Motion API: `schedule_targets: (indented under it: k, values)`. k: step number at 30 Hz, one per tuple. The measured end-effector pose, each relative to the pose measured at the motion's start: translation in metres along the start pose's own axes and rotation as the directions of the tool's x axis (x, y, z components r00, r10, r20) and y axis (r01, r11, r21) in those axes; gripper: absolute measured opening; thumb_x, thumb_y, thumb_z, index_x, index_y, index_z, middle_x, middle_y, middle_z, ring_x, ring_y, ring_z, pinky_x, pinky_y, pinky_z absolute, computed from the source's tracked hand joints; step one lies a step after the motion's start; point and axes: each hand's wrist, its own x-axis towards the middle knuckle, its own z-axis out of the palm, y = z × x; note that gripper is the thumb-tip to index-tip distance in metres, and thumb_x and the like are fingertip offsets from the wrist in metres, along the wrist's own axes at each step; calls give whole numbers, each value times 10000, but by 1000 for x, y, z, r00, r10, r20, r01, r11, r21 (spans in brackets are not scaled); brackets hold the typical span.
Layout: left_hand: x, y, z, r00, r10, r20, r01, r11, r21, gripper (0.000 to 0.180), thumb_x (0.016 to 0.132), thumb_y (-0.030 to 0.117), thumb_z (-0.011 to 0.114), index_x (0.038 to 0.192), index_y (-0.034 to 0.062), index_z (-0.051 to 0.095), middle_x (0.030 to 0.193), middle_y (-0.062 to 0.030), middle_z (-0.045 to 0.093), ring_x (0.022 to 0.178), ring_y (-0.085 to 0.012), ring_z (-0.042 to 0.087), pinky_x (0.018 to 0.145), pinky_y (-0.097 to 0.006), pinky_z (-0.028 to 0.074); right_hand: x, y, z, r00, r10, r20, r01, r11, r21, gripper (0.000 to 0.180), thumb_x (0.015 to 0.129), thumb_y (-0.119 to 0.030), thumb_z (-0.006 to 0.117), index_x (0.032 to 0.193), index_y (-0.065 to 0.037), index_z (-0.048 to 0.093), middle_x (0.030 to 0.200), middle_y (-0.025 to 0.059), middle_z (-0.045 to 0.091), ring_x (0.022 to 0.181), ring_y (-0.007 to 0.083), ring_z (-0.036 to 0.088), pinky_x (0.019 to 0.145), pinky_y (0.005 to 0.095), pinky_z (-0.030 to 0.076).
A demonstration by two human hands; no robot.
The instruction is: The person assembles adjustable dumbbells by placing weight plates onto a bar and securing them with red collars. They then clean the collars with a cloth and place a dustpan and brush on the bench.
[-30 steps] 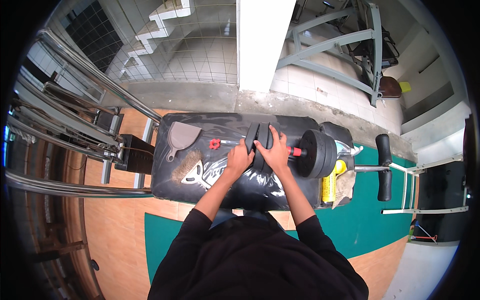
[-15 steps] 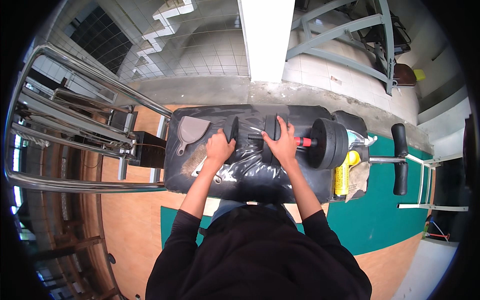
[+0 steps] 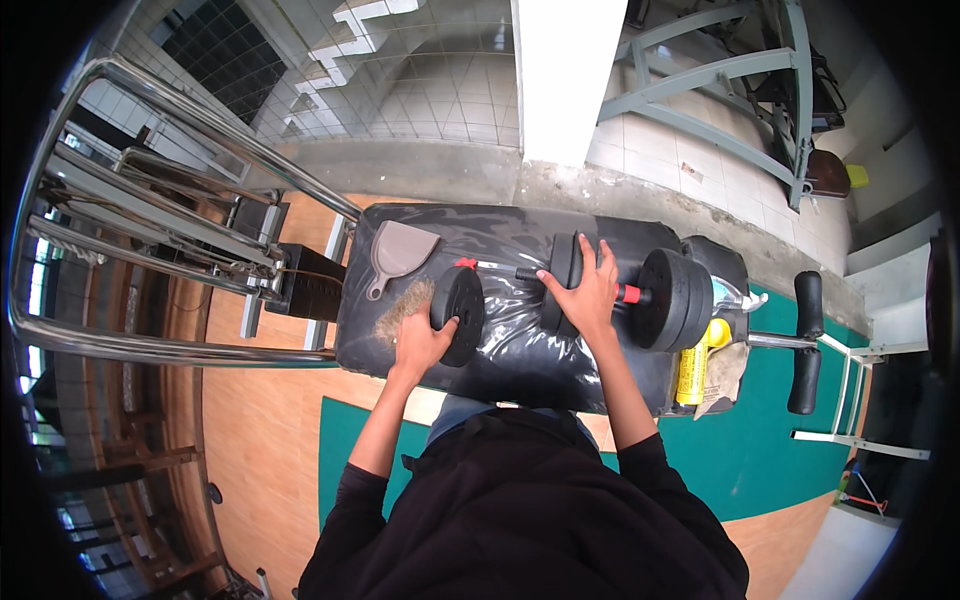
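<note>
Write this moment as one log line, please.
left hand: holds loose plate | right hand: on dumbbell plates | surface: black bench

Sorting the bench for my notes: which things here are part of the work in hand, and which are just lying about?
In hand:
left hand holding loose weight plate
right hand on dumbbell

Lying about:
dustpan
brush
yellow bottle

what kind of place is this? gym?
Most likely a gym or home workout area. A black padded bench carries a dumbbell with black plates, the left hand holds a loose weight plate, and a chrome tubular machine frame stands at the left.
</note>
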Motion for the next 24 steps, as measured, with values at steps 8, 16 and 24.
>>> schedule_targets:
  k: [8,16,24]
  values:
    - [-56,-52,36,976,-219,-3,171,769,-616,339,822,228,707,1000,-53,642,799,-160,699,761,-191,678,692,-313,512,-39,-25,-13,888,-445,-117,460,866,195,391,794,-181,705,1149,-64,590,1284,178,463,1165,383,435,978,477,367]
    - [-142,-85,20,813,-582,-25,302,457,-837,257,885,103,649,1082,-58,610,908,-92,695,761,-98,640,680,-229,503,-117,-30,75,789,-487,375,247,810,532,173,857,-117,615,1011,-42,594,1038,137,545,986,327,544,838,434,445]
    - [-171,-189,-26,751,-656,-67,328,460,-825,229,870,115,668,1023,-49,622,831,-50,676,681,-66,579,608,-218,450,-165,-105,172,686,-458,566,439,880,181,443,809,-364,700,1088,-56,547,1029,104,526,970,284,549,799,398,492]
